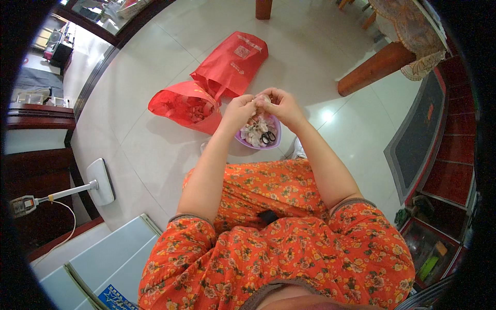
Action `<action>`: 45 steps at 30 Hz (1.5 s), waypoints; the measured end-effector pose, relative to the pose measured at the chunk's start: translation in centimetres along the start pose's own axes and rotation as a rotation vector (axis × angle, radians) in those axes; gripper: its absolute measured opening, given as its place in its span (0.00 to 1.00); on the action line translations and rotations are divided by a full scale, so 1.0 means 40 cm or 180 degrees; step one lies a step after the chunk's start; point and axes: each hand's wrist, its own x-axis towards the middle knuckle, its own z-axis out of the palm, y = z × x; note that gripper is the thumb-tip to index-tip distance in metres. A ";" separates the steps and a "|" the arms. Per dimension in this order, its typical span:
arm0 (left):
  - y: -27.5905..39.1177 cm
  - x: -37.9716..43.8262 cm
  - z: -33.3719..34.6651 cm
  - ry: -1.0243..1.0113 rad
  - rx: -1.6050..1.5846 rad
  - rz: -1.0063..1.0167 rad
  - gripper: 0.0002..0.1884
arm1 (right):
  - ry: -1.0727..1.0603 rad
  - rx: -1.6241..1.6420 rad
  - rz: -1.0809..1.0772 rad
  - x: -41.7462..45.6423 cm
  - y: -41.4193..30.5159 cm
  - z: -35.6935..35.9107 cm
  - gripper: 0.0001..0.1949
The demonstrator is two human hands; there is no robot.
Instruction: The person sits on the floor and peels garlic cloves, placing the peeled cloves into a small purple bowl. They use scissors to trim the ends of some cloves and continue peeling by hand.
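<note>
Above a purple plastic bowl (254, 147), my left hand (237, 112) and my right hand (286, 107) meet at the fingertips. Both pinch a small pale piece of garlic (264, 98), partly covered by the fingers. Inside the bowl lie several whitish garlic bulbs and papery skins (252, 135). Scissors with black handles (268, 137) rest among them, their blades hidden. To the left of the bowl an open red bag (209, 123) holds small reddish pieces that I cannot make out. Behind it a second red bag (242, 58), bearing writing and a printed code, lies flat.
A thick wooden table leg (376, 69) and a lace tablecloth (414, 29) are at upper right. A dark grey mat (416, 131) lies at right. What looks like a platform scale (100, 182) with a cord stands at left. A pale blue cabinet or appliance (110, 248) is at lower left.
</note>
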 end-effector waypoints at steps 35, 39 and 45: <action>0.014 -0.033 -0.024 0.0006 0.1181 0.0255 0.13 | -0.0602 0.0002 0.0553 -0.001 -0.005 -0.023 0.15; -0.024 -0.010 -0.036 0.0226 0.1842 0.0931 0.12 | -0.0855 -0.0776 0.0684 0.004 0.021 -0.023 0.16; -0.011 -0.028 -0.036 -0.0075 0.1129 0.0622 0.13 | -0.1232 -0.0399 0.0676 -0.006 0.022 -0.018 0.17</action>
